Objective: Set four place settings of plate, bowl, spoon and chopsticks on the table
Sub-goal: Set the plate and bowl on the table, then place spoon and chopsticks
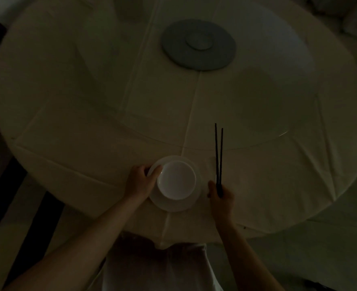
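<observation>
Nearest the lens, a pale shirt front [158, 267] at the bottom edge, with two bare forearms reaching up from it toward the plate [174, 203]. Dim light throughout, fine detail lost.

Left of the plate: left hand [141, 181], fingers curled round the plate's left rim, thumb lying over the rim and touching the edge of the bowl [176, 180]. Clearly gripping, though whether the plate alone or plate and bowl together cannot be told.

At the middle: white plate flat on the near edge of the round table [68, 101], white bowl sitting upright in it, slightly toward the plate's far side. Table covered by a pale, creased cloth.

Just right of the plate: right hand [220, 195], closed round the near ends of a pair of dark chopsticks [219, 156]. Sticks side by side, almost parallel, pointing away from the body, tips reaching well beyond the plate's far rim. Whether resting on the cloth or raised above it cannot be told.

Far beyond the plate, at the table's centre: grey round disc [198, 45] with a smaller raised hub in its middle.
</observation>
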Demonstrator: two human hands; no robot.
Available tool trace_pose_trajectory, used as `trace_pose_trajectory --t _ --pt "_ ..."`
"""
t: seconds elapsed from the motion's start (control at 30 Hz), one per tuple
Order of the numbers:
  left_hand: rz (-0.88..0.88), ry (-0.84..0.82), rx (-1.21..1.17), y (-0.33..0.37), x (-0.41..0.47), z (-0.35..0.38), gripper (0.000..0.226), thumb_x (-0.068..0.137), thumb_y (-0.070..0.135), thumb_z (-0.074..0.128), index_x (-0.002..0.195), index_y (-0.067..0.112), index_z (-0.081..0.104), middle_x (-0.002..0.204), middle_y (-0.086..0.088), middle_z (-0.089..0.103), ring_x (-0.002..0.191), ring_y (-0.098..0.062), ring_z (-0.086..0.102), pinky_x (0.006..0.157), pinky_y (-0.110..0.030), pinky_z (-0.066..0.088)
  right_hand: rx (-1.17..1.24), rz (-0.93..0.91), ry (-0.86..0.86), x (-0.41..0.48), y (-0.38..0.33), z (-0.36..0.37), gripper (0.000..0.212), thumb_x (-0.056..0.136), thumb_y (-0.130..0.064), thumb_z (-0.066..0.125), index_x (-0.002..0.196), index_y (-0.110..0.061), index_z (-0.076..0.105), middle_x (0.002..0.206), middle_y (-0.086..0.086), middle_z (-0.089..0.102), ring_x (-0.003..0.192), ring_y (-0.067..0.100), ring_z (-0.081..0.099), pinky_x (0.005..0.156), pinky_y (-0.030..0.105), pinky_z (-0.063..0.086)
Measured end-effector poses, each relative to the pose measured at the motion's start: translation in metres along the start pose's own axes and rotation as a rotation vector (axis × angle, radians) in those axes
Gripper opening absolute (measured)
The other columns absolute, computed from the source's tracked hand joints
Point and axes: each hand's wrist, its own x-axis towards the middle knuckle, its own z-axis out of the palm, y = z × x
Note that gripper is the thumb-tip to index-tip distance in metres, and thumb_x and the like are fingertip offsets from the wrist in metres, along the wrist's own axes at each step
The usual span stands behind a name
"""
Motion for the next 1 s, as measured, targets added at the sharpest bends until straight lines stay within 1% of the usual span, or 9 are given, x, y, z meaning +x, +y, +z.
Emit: trace_pose_trajectory --t 0.07,0.17,0.27,0.37,0.5,0.63,0.73,0.83,1.0 --pt "-0.014 0.0 -0.011 0.0 -0.001 -0.002 0.043 0.087 0.05 0.063 0.105 0.011 0.071 0.106 -0.011 0.071 0.098 -0.027 0.064 0.084 -0.038 0.053 0.055 0.027 -0.026 -0.001 -0.007 -0.006 0.031 0.099 -0.013 0.057 0.077 0.008 0.064 0.058 0.008 0.048 0.051 0.015 0.044 0.052 0.029 0.035" --pt "-0.028 -0.01 -0.054 -0.001 -0.006 -0.006 0.039 0.087 0.047 0.064 0.106 0.013 0.071 0.104 -0.008 0.072 0.096 -0.026 0.066 0.08 -0.036 0.053 0.213 0.108 -0.189 -0.006 -0.022 -0.021 0.024 0.101 -0.016 0.052 0.102 0.001 0.068 0.061 -0.001 0.049 0.045 0.005 0.04 0.042 0.021 0.033" --pt "-0.062 -0.032 -0.143 -0.008 -0.013 -0.01 0.038 0.082 0.054 0.063 0.097 0.019 0.068 0.093 -0.002 0.071 0.088 -0.025 0.068 0.076 -0.04 0.056 0.125 -0.01 -0.353 -0.01 -0.037 -0.038 0.023 0.098 -0.023 0.06 0.083 -0.01 0.072 0.055 -0.002 0.051 0.041 0.006 0.041 0.039 0.02 0.034" --pt "-0.121 -0.005 -0.199 -0.016 -0.02 -0.013 0.038 0.085 0.05 0.064 0.098 0.015 0.066 0.096 -0.006 0.07 0.085 -0.028 0.067 0.076 -0.049 0.058 0.011 -0.083 -0.4 -0.009 -0.051 -0.043 0.028 0.091 -0.03 0.07 0.068 -0.015 0.072 0.051 0.001 0.056 0.041 0.011 0.045 0.04 0.024 0.037" --pt "-0.119 0.069 -0.228 -0.025 -0.028 -0.016 0.024 0.086 0.042 0.066 0.091 0.018 0.067 0.093 -0.003 0.071 0.086 -0.025 0.068 0.076 -0.046 0.057 0.096 -0.012 -0.484 -0.002 -0.053 -0.041 0.024 0.089 -0.03 0.071 0.074 -0.011 0.073 0.053 -0.003 0.049 0.043 0.012 0.041 0.04 0.024 0.033" --pt "-0.087 0.061 -0.229 -0.026 -0.032 -0.015 0.018 0.089 0.036 0.065 0.085 0.02 0.072 0.082 -0.002 0.075 0.073 -0.017 0.069 0.066 -0.035 0.056 0.144 0.105 -0.503 0.004 -0.046 -0.031 0.021 0.09 -0.022 0.07 0.073 -0.011 0.074 0.053 -0.005 0.045 0.042 0.012 0.035 0.04 0.023 0.028" --pt "-0.063 0.033 -0.269 -0.02 -0.032 -0.012 0.016 0.09 0.028 0.066 0.074 0.026 0.071 0.069 0.0 0.073 0.063 -0.015 0.068 0.063 -0.038 0.056 0.145 0.16 -0.503 0.009 -0.042 -0.023 0.02 0.09 -0.021 0.071 0.074 -0.008 0.074 0.053 -0.005 0.044 0.042 0.011 0.035 0.04 0.024 0.028" --pt "-0.048 0.004 -0.263 -0.017 -0.032 -0.008 0.012 0.089 0.025 0.068 0.083 0.019 0.076 0.065 0.004 0.072 0.053 -0.004 0.063 0.057 -0.029 0.051 0.136 0.197 -0.502 0.014 -0.037 -0.016 0.021 0.089 -0.02 0.072 0.077 -0.003 0.073 0.054 -0.004 0.043 0.042 0.011 0.035 0.039 0.024 0.028" --pt "-0.043 -0.038 -0.266 -0.015 -0.032 -0.002 0.013 0.087 0.021 0.07 0.096 0.013 0.076 0.072 0.0 0.073 0.055 -0.003 0.064 0.054 -0.021 0.051 0.104 0.218 -0.493 0.021 -0.028 -0.014 0.022 0.089 -0.019 0.072 0.078 0.0 0.071 0.054 -0.002 0.043 0.041 0.01 0.035 0.039 0.023 0.028"
